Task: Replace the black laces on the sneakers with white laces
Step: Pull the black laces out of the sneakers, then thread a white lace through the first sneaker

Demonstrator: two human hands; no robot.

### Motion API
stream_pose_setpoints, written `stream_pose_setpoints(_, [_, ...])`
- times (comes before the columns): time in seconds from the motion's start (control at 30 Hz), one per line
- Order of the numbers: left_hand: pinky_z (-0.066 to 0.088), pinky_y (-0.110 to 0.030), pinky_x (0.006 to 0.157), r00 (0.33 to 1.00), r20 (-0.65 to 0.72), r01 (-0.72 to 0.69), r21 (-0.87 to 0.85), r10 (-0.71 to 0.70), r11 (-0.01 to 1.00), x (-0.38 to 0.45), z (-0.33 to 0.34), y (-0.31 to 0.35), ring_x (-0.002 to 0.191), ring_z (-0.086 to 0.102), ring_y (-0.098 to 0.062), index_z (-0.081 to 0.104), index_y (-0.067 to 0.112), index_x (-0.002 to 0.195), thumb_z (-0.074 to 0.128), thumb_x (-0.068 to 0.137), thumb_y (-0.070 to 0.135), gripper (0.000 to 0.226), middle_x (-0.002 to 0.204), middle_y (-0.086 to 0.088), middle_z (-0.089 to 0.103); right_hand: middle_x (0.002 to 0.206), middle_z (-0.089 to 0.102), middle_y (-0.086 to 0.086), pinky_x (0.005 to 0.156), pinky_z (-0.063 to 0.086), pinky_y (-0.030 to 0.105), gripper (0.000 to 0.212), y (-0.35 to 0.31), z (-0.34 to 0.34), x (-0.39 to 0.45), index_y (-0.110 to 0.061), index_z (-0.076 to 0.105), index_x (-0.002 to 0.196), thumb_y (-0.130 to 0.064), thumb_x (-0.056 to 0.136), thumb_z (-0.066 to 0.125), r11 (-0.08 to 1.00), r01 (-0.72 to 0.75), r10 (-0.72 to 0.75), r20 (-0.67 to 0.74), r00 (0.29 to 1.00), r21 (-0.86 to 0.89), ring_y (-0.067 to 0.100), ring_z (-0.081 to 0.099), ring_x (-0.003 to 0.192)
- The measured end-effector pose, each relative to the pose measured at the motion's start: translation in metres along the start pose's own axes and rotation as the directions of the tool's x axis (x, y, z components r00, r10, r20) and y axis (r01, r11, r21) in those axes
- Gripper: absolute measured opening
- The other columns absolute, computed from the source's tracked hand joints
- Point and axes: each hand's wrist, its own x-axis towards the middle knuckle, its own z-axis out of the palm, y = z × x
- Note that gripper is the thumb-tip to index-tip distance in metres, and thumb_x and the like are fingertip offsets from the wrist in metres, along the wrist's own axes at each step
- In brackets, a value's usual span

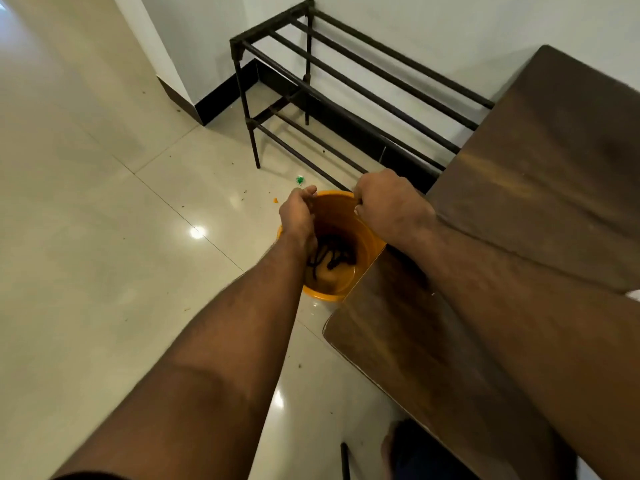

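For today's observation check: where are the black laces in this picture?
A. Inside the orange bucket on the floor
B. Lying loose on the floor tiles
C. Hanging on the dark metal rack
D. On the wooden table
A: a dark tangle of black laces lies at the bottom of the orange bucket, which stands on the floor beside the table, with both hands at its rim.

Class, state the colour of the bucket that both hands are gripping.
Orange: the bucket shows best in the head view, with black laces inside.
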Motion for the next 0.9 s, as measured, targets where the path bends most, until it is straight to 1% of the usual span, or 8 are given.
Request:
stream_pose_setpoints(0.1, [0.044, -0.026, 0.077, 0.999, 0.035, -0.022, 0.07, 0.02, 0.997, -0.009, 0.006, -0.004, 0.108, 0.057, -0.016, 0.068, 0.015, 0.115, 0.045, 0.087, 0.021, 0.037, 0.117, -0.003, 0.066, 0.098, 0.064, 0.009, 0.078, 0.059, 0.038, 0.014, 0.0, 0.001, -0.001, -0.011, 0.063, 0.108, -0.017, 0.097, 0.055, 1.0, -0.008, 0.008, -0.055, 0.998, 0.006, 0.021, 0.065, 0.084])
stream_pose_setpoints(0.23, [0.053, -0.044, 0.094, 0.991, 0.129, -0.054, 0.135, 0.037, 0.989, -0.027, 0.021, 0.004, 0.109, 0.064, -0.026, 0.073, 0.014, 0.106, 0.055, 0.076, 0.021, 0.037, 0.111, -0.008, 0.071, 0.095, 0.067, 0.007, 0.067, 0.049, 0.026, 0.02, 0.001, -0.003, -0.008, -0.012, 0.067, 0.103, -0.019, 0.099, 0.048, 0.998, -0.011, 0.02, -0.148, 0.989, 0.062, 0.015, 0.06, 0.077])
stream_pose_setpoints(0.37, [0.052, -0.039, 0.074, 0.972, 0.22, -0.115, 0.124, 0.085, 0.986, -0.065, 0.049, 0.031, 0.082, 0.062, -0.031, 0.067, -0.005, 0.103, 0.055, 0.071, 0.009, 0.037, 0.089, -0.016, 0.065, 0.112, 0.07, 0.006, 0.093, 0.047, 0.03, 0.022, 0.009, -0.026, -0.026, -0.014, 0.072, 0.111, -0.014, 0.093, 0.059, 0.962, 0.028, 0.024, -0.185, 0.982, 0.271, 0.02, 0.063, 0.106])
stream_pose_setpoints(0.47, [0.046, -0.023, 0.056, 0.95, 0.241, -0.24, 0.154, 0.199, 0.959, -0.103, 0.086, 0.052, 0.07, 0.056, -0.017, 0.065, -0.002, 0.107, 0.058, 0.082, 0.0, 0.026, 0.082, -0.009, 0.062, 0.113, 0.07, 0.002, 0.087, 0.041, 0.022, 0.022, 0.035, -0.059, -0.054, -0.015, 0.073, 0.11, -0.016, 0.092, 0.062, 0.944, -0.039, 0.137, -0.282, 0.949, 0.327, 0.017, 0.062, 0.106])
stream_pose_setpoints(0.63, [0.047, -0.017, 0.059, 0.874, 0.415, -0.353, 0.182, 0.254, 0.918, -0.176, 0.171, 0.047, 0.062, 0.055, -0.007, 0.066, 0.006, 0.102, 0.054, 0.093, -0.005, 0.018, 0.078, -0.004, 0.062, 0.111, 0.071, 0.007, 0.092, 0.043, 0.026, 0.021, 0.115, -0.118, -0.122, -0.011, 0.074, 0.106, -0.014, 0.088, 0.063, 0.943, -0.148, 0.262, -0.392, 0.882, 0.297, 0.023, 0.064, 0.106])
stream_pose_setpoints(0.73, [0.047, -0.012, 0.065, 0.808, 0.52, -0.468, 0.282, 0.276, 0.838, -0.224, 0.225, 0.028, 0.074, 0.057, -0.006, 0.064, 0.002, 0.116, 0.049, 0.093, -0.008, 0.029, 0.093, -0.006, 0.064, 0.112, 0.071, 0.006, 0.095, 0.045, 0.028, 0.021, 0.166, -0.148, -0.173, -0.011, 0.074, 0.106, -0.014, 0.089, 0.063, 0.938, -0.203, 0.314, -0.443, 0.84, 0.28, 0.021, 0.064, 0.107])
stream_pose_setpoints(0.83, [0.046, -0.005, 0.063, 0.713, 0.643, -0.597, 0.347, 0.28, 0.723, -0.278, 0.285, -0.002, 0.079, 0.059, -0.008, 0.064, 0.001, 0.118, 0.048, 0.092, -0.011, 0.033, 0.092, -0.004, 0.065, 0.116, 0.069, 0.008, 0.097, 0.045, 0.031, 0.023, 0.221, -0.173, -0.235, -0.01, 0.072, 0.11, -0.016, 0.091, 0.061, 0.921, -0.287, 0.381, -0.446, 0.81, 0.264, 0.023, 0.062, 0.109])
stream_pose_setpoints(0.9, [0.05, -0.011, 0.076, 0.642, 0.722, -0.674, 0.372, 0.258, 0.638, -0.31, 0.325, -0.028, 0.097, 0.063, -0.017, 0.064, 0.001, 0.12, 0.052, 0.089, -0.011, 0.035, 0.107, -0.011, 0.067, 0.122, 0.066, 0.011, 0.1, 0.042, 0.032, 0.028, 0.261, -0.183, -0.275, -0.009, 0.068, 0.117, -0.015, 0.092, 0.06, 0.905, -0.34, 0.422, -0.449, 0.788, 0.254, 0.026, 0.059, 0.115])
